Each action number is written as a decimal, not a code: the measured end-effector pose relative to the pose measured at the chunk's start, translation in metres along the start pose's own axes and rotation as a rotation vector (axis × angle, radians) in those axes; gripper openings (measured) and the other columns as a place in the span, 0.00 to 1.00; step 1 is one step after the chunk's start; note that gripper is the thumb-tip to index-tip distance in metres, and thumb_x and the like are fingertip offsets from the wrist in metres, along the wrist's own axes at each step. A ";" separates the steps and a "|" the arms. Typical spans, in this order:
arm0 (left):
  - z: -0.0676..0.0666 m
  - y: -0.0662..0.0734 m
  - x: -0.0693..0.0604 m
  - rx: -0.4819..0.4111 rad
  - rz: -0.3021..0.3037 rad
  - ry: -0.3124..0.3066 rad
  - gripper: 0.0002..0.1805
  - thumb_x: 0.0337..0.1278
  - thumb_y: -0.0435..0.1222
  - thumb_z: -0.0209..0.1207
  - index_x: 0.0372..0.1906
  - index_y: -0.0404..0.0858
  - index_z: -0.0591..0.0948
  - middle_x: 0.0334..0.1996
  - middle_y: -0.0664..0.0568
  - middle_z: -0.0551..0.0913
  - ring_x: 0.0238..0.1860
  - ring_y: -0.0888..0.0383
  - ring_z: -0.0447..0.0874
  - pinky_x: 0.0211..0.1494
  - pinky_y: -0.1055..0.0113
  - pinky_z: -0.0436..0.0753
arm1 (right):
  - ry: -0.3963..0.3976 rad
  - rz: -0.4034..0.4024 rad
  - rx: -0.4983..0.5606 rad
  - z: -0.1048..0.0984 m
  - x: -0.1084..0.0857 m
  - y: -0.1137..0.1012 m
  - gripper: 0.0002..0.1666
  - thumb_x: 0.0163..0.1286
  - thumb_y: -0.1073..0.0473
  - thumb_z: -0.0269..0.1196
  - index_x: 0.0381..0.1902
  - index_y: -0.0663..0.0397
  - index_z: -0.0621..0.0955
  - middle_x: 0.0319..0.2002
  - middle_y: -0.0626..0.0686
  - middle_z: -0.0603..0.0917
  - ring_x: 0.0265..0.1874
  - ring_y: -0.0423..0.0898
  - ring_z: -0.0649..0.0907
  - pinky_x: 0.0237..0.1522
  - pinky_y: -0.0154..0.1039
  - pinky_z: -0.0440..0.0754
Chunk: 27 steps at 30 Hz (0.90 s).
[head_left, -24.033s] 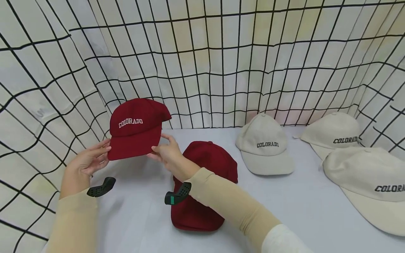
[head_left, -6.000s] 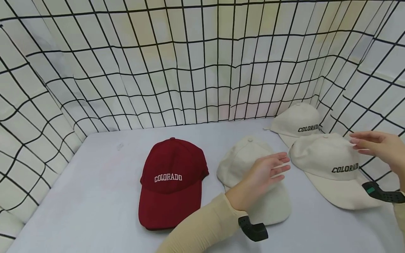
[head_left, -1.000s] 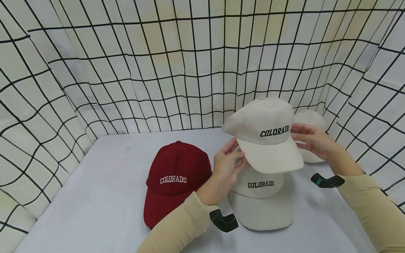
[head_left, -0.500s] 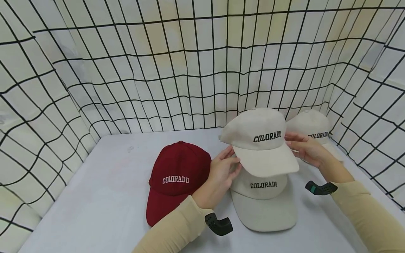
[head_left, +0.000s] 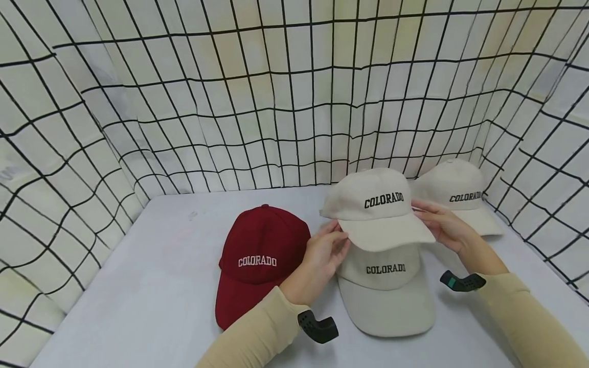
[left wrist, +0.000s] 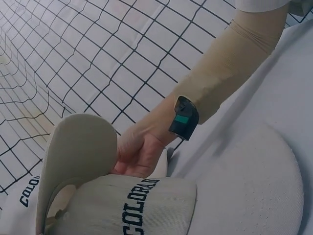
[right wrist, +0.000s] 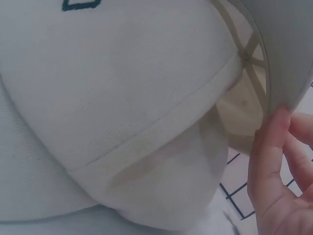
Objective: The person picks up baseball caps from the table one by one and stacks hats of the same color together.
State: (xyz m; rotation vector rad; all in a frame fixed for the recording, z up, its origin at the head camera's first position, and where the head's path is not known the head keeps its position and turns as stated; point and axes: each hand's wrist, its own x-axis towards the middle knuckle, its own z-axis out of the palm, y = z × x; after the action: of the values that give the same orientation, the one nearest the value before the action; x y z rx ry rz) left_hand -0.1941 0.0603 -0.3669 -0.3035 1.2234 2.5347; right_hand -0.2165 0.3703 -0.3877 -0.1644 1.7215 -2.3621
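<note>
My left hand (head_left: 320, 259) and right hand (head_left: 447, 230) pinched top cap (head_left: 381, 210) over lower cap (head_left: 387, 301); third cap (head_left: 455, 191), near desk's (head_left: 152, 281) far-right corner, wasn't stacked.

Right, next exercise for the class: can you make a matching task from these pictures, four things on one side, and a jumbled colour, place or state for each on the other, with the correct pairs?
1. Red cap
2. Held cap
3. Forearm sleeves
4. Netting

A. Behind the caps
B. Lettered in black
C. Tan
D. Lettered in white

Pairs: 1-D, 2-B, 3-C, 4-A
</note>
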 end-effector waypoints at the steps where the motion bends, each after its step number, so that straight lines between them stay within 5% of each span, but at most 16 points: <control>1: 0.000 -0.001 0.000 -0.003 -0.006 -0.001 0.33 0.62 0.17 0.55 0.74 0.30 0.68 0.68 0.41 0.71 0.50 0.55 0.76 0.50 0.70 0.81 | -0.001 0.004 0.017 0.000 0.000 0.001 0.23 0.81 0.70 0.50 0.49 0.39 0.87 0.50 0.43 0.86 0.45 0.41 0.87 0.44 0.35 0.86; 11: -0.001 0.000 -0.003 -0.082 -0.021 0.000 0.33 0.64 0.16 0.54 0.74 0.27 0.66 0.70 0.37 0.68 0.48 0.55 0.77 0.53 0.71 0.82 | 0.030 0.098 0.191 0.002 -0.004 0.005 0.21 0.81 0.69 0.51 0.47 0.47 0.89 0.47 0.49 0.88 0.45 0.43 0.88 0.47 0.33 0.84; 27: -0.011 -0.001 -0.012 -0.094 -0.051 0.008 0.31 0.65 0.18 0.54 0.74 0.28 0.68 0.67 0.39 0.71 0.44 0.58 0.79 0.48 0.72 0.83 | -0.037 0.110 0.183 0.003 -0.015 0.014 0.23 0.82 0.69 0.48 0.49 0.47 0.89 0.49 0.50 0.87 0.46 0.43 0.88 0.48 0.32 0.83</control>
State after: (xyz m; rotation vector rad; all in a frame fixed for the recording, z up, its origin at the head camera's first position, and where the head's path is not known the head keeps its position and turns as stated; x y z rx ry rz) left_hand -0.1820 0.0503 -0.3704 -0.3627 1.0877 2.5531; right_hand -0.1999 0.3667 -0.3996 -0.0807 1.4490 -2.4031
